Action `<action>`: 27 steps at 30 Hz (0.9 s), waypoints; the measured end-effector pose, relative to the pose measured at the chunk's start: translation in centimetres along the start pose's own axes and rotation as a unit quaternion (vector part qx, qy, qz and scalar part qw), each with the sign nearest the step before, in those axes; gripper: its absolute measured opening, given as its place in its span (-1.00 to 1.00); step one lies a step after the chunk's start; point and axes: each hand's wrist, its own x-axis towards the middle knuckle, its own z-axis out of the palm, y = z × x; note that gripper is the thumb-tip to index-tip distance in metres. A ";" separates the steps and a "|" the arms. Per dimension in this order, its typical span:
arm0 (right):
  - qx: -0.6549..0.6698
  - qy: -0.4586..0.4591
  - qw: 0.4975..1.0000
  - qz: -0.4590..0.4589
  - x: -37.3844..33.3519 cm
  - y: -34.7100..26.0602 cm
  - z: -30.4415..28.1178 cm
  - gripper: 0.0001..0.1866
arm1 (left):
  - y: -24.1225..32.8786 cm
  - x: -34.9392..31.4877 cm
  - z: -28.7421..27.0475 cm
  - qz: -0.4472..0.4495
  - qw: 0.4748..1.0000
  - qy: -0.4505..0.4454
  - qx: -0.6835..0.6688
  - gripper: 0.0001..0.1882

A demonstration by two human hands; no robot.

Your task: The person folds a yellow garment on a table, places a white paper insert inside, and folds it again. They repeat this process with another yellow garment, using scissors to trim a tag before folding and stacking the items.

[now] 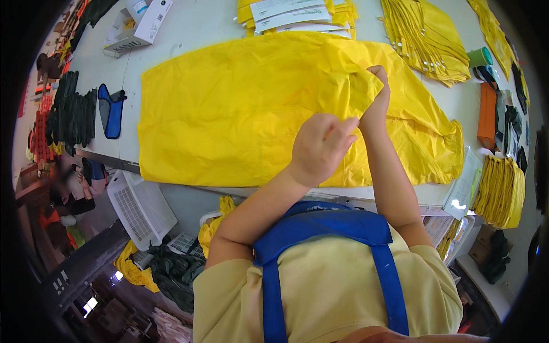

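A large yellow garment (229,103) of thin, slightly shiny cloth lies spread over the white table, with creases and a gathered edge at its right end. My right hand (377,103) grips a raised fold of it right of the middle; the cloth partly hides the fingers. Just to the left, my left hand (323,146) hovers over the garment with its fingers curled together, close to the lifted fold. Whatever it may pinch is too small to make out.
Stacked yellow pieces with white papers (297,14) lie at the far edge, beside a yellow bundle (426,43). A white box (137,28), dark cloth strips (71,111) and a blue pouch (111,111) are leftward. On the right are a green roll (480,56) and an orange box (487,114).
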 end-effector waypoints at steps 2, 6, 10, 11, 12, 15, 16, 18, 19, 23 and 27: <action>0.043 -0.009 0.999 0.008 -0.4 0.3 1.0 -0.78 | -2.6 0.0 0.9 -0.057 0.994 0.043 0.077 -0.55; -0.210 -0.269 0.934 -0.103 -2.2 -0.8 0.8 -0.71 | -11.5 -0.2 -1.4 -0.252 0.959 0.118 0.054 -0.63; -0.681 -0.095 0.710 -0.152 3.5 3.6 -10.8 -0.37 | -19.6 1.0 -6.6 -0.518 0.839 0.102 -0.136 -0.77; -0.776 -0.031 0.627 -0.057 4.7 4.4 -14.1 -0.34 | -21.7 0.7 -7.0 -0.537 0.827 0.094 -0.140 -0.78; -0.783 -0.025 0.621 0.019 5.8 5.4 -18.4 -0.34 | -23.7 0.4 -7.3 -0.557 0.813 0.085 -0.144 -0.80; -0.805 -0.027 0.590 0.061 6.5 6.1 -23.5 -0.35 | -29.0 -0.1 -8.1 -0.625 0.771 -0.120 -0.007 -0.72; -0.812 -0.033 0.581 0.040 6.7 6.3 -23.9 -0.36 | -30.0 -0.2 -8.0 -0.614 0.784 -0.081 -0.047 -0.71; -0.825 -0.031 0.561 0.059 7.4 5.7 -23.6 -0.41 | -29.8 -0.3 -7.5 -0.590 0.798 -0.008 -0.119 -0.68; -0.831 -0.031 0.551 0.066 8.3 5.4 -23.2 -0.44 | -28.7 -0.4 -7.7 -0.583 0.804 0.025 -0.110 -0.72; -0.672 -0.015 0.703 -0.233 13.9 6.3 -20.5 -0.58 | -23.7 -3.1 -5.9 -0.310 0.922 0.134 0.188 -0.72; -0.712 -0.080 0.670 -0.195 19.7 7.5 -15.0 -0.75 | -20.9 -4.1 -1.9 -0.276 0.943 0.065 0.173 -0.78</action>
